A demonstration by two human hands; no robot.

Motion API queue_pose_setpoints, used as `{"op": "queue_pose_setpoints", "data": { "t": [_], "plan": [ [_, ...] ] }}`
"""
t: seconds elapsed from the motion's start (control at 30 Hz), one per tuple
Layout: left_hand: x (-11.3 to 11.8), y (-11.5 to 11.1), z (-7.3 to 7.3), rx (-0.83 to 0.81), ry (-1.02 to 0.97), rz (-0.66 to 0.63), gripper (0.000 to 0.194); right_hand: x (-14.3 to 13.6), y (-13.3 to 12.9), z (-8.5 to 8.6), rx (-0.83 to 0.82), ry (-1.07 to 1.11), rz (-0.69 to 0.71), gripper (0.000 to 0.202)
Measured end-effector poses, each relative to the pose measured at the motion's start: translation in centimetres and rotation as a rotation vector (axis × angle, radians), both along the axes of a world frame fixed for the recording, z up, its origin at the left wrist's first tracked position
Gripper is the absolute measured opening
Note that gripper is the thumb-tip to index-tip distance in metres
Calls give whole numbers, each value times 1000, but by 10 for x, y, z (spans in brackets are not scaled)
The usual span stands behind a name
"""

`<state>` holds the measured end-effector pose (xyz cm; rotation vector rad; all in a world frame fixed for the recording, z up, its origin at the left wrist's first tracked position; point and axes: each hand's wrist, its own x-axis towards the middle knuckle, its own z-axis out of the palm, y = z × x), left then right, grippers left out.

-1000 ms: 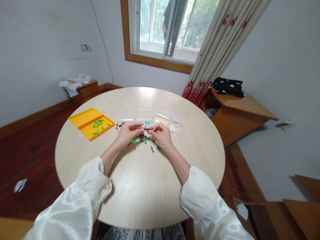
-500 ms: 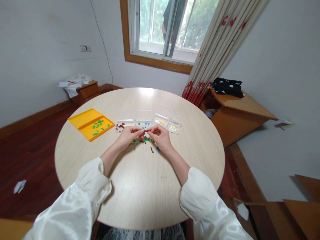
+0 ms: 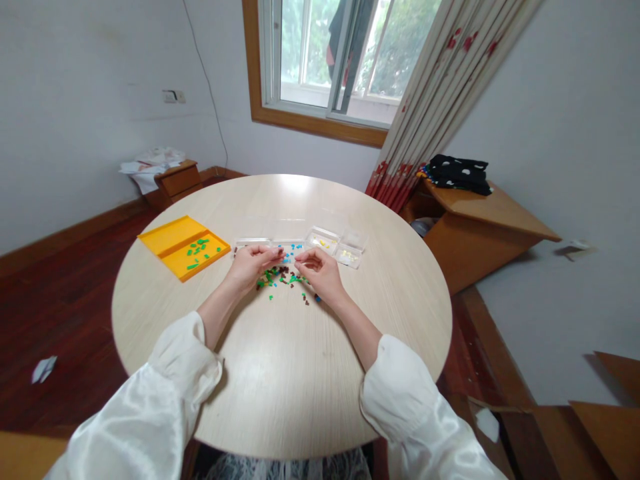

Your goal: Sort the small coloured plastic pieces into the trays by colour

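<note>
My left hand [image 3: 250,267] is closed in a pinch, with a small dark brown building brick [image 3: 281,252] at its fingertips. Just to the right, my right hand [image 3: 320,271] has its thumb and fingers pressed together; whether anything sits between them is too small to see. A gap separates the two hands. Below and between them lies a loose pile of small bricks [image 3: 284,272], brown, green and blue. Beyond the hands, a clear compartment box [image 3: 323,230] holds yellow bricks, and blue bricks [image 3: 295,247] show in another part of it. The left hand partly hides the compartment with brown bricks.
An open yellow case [image 3: 173,233] with several green bricks [image 3: 199,247] in it lies at the left of the round table [image 3: 280,373]. A wooden cabinet [image 3: 490,220] with a dark cloth on it stands beyond the right edge.
My hands have moved apart. The left went slightly left and up with the brown brick, while the right stayed nearly in place. More of the pile and blue bricks shows between them.
</note>
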<state>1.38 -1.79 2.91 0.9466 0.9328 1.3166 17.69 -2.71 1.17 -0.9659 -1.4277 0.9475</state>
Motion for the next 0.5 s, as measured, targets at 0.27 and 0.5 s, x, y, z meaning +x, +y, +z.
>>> {"op": "queue_pose_setpoints", "data": {
  "t": [0.27, 0.5],
  "plan": [
    [-17, 7, 4, 11, -201, 131, 17, 0, 0, 0, 18, -5, -25, 15],
    [-36, 14, 6, -13, -172, 230, 10, 0, 0, -2, 26, -12, -10, 13]
  ]
}}
